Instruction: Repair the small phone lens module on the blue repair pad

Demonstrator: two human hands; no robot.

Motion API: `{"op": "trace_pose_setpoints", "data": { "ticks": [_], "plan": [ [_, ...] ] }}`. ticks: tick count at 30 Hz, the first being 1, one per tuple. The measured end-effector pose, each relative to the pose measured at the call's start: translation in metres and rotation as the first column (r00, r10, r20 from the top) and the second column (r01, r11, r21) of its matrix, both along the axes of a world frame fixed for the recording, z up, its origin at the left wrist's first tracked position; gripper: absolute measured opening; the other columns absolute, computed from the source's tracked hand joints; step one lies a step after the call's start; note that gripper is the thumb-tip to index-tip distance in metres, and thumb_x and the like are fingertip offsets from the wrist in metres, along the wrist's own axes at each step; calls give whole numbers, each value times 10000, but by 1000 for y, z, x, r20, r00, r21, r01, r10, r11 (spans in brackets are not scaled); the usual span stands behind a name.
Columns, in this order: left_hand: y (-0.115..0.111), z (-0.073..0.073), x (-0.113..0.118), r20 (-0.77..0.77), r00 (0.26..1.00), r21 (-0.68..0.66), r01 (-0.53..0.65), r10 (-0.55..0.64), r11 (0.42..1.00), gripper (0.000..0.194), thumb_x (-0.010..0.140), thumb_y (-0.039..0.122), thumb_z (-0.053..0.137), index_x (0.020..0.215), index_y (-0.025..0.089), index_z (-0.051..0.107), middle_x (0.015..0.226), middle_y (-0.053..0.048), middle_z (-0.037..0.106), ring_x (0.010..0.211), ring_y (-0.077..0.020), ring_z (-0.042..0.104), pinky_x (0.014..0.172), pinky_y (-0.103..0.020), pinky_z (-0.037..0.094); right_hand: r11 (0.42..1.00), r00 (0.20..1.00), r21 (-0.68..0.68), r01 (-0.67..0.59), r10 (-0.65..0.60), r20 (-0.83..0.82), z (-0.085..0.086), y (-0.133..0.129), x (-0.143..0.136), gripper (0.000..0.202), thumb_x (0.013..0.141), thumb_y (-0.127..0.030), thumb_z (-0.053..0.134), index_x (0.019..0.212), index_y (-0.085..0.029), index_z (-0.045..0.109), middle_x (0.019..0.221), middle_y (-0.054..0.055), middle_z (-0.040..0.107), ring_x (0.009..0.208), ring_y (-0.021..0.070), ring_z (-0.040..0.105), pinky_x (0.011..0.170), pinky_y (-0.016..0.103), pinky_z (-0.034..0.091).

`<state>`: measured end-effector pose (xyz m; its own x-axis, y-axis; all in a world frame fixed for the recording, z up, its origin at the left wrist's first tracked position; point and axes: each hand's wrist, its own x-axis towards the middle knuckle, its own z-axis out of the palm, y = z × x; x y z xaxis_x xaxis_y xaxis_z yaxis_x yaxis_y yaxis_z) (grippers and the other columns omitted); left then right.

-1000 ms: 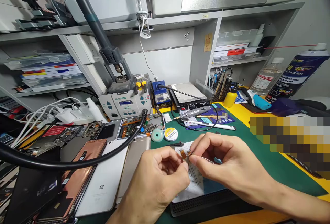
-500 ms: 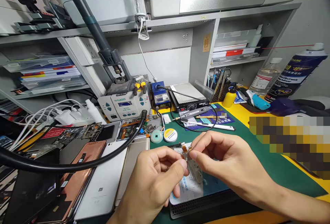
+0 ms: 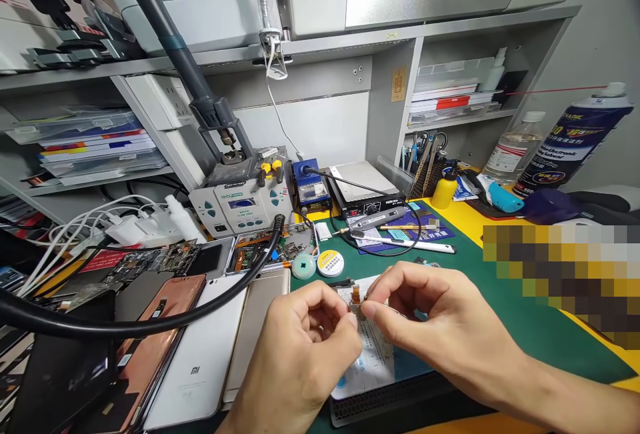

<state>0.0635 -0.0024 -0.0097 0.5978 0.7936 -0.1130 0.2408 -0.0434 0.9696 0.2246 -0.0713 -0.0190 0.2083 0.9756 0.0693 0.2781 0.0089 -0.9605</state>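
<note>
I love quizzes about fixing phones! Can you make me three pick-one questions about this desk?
1. Where is the white phone?
A. left of the hands
B. on the top shelf
C. beside the spray can

2. What colour is the small squeeze bottle?
A. red
B. yellow
C. black

3. What are the two hands doing?
A. resting flat
B. pinching one small part
C. holding a brush

Answers: 1 A, it lies among phones left of the left hand. 2 B, its body is yellow. 3 B, the left hand and right hand meet on the small orange part.
</note>
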Motion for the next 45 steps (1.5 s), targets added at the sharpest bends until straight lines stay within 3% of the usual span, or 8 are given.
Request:
{"op": "trace_pose_setpoints", "data": {
  "ticks": [5, 7, 11, 16, 23, 32, 41, 45],
  "plan": [
    [3, -2, -2, -44, 998, -2, 38, -39, 999, 159, 719, 296, 622, 655, 189, 524, 558, 52, 468, 494, -97, 466, 485, -214, 353, 997, 998, 37, -65, 64, 8, -1, 0, 2, 138, 857, -302, 657, 774, -193, 675, 859, 42, 713, 637, 131, 541, 543, 240, 415],
    [3, 0, -2, -41, 998, -11, 38, -39, 999, 152, 700, 285, 619, 634, 188, 522, 526, 58, 458, 476, -89, 447, 476, -209, 338, 996, 997, 43, -78, 77, 10, 0, 0, 2, 130, 848, -282, 662, 756, -189, 663, 836, 39, 706, 607, 121, 518, 522, 236, 402],
    [0, 4, -1, -13, 1000, -36, -25, 25, 999, 161, 716, 308, 607, 643, 175, 553, 484, 54, 478, 437, -79, 444, 430, -194, 307, 998, 999, 39, -46, 46, 12, 1, -1, 0, 146, 828, -279, 672, 724, -182, 637, 681, 19, 646, 549, 115, 465, 478, 237, 364],
    [-3, 2, -1, 101, 995, -99, -3, 13, 995, 230, 750, 375, 660, 751, 149, 621, 484, 37, 543, 365, -51, 383, 382, -188, 265, 995, 999, 93, 24, -20, -36, -2, 0, 1, 124, 829, -260, 668, 734, -184, 647, 752, 53, 694, 659, 161, 580, 576, 262, 455],
    [-4, -6, 1, 116, 989, -27, -86, 89, 996, 284, 814, 417, 658, 817, 134, 683, 473, 17, 559, 389, -73, 420, 388, -187, 297, 985, 994, 138, 104, -98, -48, -6, 1, -3, 135, 823, -282, 673, 730, -187, 650, 757, 68, 706, 683, 183, 622, 616, 284, 505],
    [-1, -15, 1, 139, 985, -62, -94, 102, 994, 374, 848, 468, 640, 975, 118, 671, 493, 24, 546, 387, -71, 413, 394, -177, 323, 979, 991, 149, 136, -133, -32, -8, 3, -9, 185, 801, -322, 668, 713, -161, 644, 707, 79, 696, 573, 151, 570, 481, 253, 432],
    [-1, -11, 3, 118, 983, -29, -138, 140, 990, 240, 804, 378, 682, 806, 139, 678, 497, 15, 582, 393, -68, 430, 399, -172, 324, 990, 994, 98, 101, -97, -51, -9, 3, -8, 140, 814, -290, 669, 742, -171, 655, 754, 61, 705, 612, 154, 596, 499, 246, 452],
    [0, -6, 3, 86, 988, 14, -130, 129, 991, 145, 759, 288, 702, 744, 149, 665, 503, 32, 587, 392, -63, 441, 404, -173, 326, 975, 997, 208, 77, -73, -27, -8, 4, -6, 96, 820, -227, 668, 738, -184, 643, 843, 58, 699, 759, 181, 641, 552, 247, 477]
  ]
}}
